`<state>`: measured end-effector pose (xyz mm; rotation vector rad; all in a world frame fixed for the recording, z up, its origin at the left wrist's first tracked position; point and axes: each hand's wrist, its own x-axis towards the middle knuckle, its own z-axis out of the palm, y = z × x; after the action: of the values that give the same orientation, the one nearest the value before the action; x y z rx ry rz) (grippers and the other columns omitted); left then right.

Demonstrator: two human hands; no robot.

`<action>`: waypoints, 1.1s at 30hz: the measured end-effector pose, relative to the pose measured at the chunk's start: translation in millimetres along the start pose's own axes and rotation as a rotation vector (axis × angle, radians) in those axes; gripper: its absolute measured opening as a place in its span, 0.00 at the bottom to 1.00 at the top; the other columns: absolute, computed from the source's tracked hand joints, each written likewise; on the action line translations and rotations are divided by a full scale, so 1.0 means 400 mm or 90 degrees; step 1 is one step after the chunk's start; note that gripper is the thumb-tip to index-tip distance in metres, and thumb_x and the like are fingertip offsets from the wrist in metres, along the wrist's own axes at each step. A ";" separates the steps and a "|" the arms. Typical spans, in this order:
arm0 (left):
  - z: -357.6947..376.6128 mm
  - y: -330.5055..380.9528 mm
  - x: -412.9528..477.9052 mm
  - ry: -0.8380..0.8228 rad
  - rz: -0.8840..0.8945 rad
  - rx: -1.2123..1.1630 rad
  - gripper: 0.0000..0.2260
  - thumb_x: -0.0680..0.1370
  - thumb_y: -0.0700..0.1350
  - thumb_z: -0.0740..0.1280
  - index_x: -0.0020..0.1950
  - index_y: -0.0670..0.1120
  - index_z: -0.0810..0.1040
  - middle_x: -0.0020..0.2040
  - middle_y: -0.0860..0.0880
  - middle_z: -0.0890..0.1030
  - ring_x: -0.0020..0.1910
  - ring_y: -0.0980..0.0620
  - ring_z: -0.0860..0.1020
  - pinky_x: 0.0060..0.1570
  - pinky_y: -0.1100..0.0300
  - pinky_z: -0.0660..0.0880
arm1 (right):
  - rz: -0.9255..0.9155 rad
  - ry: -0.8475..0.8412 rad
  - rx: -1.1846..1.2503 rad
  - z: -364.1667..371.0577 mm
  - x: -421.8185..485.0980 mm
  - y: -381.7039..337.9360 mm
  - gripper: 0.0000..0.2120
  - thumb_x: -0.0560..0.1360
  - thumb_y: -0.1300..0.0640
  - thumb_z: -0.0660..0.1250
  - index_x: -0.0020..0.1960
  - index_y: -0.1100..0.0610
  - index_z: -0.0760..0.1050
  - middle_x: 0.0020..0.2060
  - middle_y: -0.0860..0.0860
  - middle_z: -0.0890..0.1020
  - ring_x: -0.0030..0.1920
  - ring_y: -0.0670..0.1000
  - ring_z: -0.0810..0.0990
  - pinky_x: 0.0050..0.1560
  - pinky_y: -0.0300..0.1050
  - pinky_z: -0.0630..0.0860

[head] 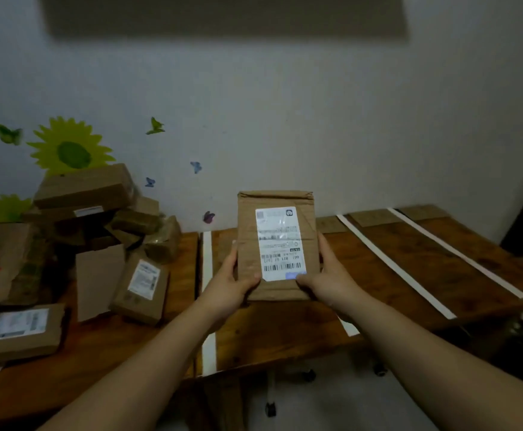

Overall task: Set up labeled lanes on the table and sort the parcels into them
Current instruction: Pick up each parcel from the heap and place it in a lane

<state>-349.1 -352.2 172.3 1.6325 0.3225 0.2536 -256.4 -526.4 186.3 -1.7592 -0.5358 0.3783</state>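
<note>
I hold a flat brown cardboard parcel (247, 244) upright above the wooden table (425, 275), its white shipping label facing me. My left hand (232, 281) grips its lower left edge. My right hand (331, 275) grips the lower right edge, thumb on the label's bottom corner. White tape strips (394, 262) run across the table and mark lanes; another strip (207, 259) lies just left of the parcel. Small cardboard tags (369, 217) sit at the far ends of the lanes.
A heap of several brown parcels (82, 188) is stacked at the left against the wall. A labelled parcel (142, 287) leans beside it and another (17, 331) lies at the front left. The table's front edge is near me, and a dark object stands at the right.
</note>
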 end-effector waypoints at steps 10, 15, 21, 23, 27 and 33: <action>0.476 -0.108 0.250 -0.157 -0.112 0.063 0.39 0.71 0.42 0.72 0.71 0.67 0.53 0.56 0.62 0.75 0.57 0.56 0.73 0.59 0.51 0.74 | 0.094 -0.018 -0.081 -0.452 0.086 0.273 0.40 0.68 0.65 0.72 0.66 0.36 0.55 0.50 0.36 0.74 0.49 0.38 0.74 0.45 0.33 0.71; 0.627 -0.198 0.355 -0.188 -0.187 0.079 0.39 0.70 0.43 0.73 0.71 0.64 0.53 0.54 0.62 0.74 0.52 0.60 0.74 0.45 0.64 0.77 | 0.156 -0.011 -0.068 -0.559 0.157 0.418 0.37 0.70 0.65 0.71 0.69 0.40 0.59 0.50 0.37 0.75 0.47 0.37 0.75 0.41 0.31 0.72; 0.679 -0.288 0.485 -0.197 -0.260 0.181 0.40 0.77 0.49 0.66 0.75 0.58 0.38 0.69 0.54 0.69 0.53 0.61 0.72 0.37 0.73 0.74 | 0.222 -0.032 -0.105 -0.593 0.292 0.555 0.19 0.74 0.59 0.71 0.61 0.46 0.71 0.57 0.45 0.78 0.55 0.44 0.77 0.50 0.32 0.74; 0.674 -0.323 0.534 -0.213 -0.229 0.216 0.42 0.76 0.50 0.67 0.74 0.60 0.35 0.72 0.52 0.65 0.50 0.65 0.72 0.35 0.76 0.73 | 0.217 -0.036 -0.138 -0.588 0.347 0.589 0.21 0.75 0.60 0.69 0.66 0.55 0.70 0.58 0.46 0.77 0.59 0.46 0.76 0.53 0.33 0.75; 0.652 -0.355 0.661 -0.155 -0.138 0.325 0.40 0.76 0.52 0.67 0.74 0.61 0.40 0.75 0.53 0.59 0.66 0.58 0.66 0.61 0.66 0.70 | 0.215 -0.028 -0.146 -0.580 0.495 0.629 0.25 0.74 0.56 0.70 0.70 0.54 0.67 0.65 0.51 0.74 0.64 0.52 0.74 0.63 0.54 0.74; 0.591 -0.365 0.821 -0.160 -0.166 0.472 0.38 0.77 0.57 0.63 0.76 0.58 0.39 0.77 0.54 0.50 0.73 0.49 0.59 0.64 0.58 0.65 | 0.165 -0.085 -0.231 -0.557 0.683 0.661 0.28 0.77 0.55 0.65 0.74 0.50 0.59 0.69 0.51 0.66 0.64 0.51 0.70 0.57 0.44 0.76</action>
<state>32.9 -445.1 -2.8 2.2927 0.4640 -0.3091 130.1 -613.1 -6.9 -2.1738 -0.4939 0.6132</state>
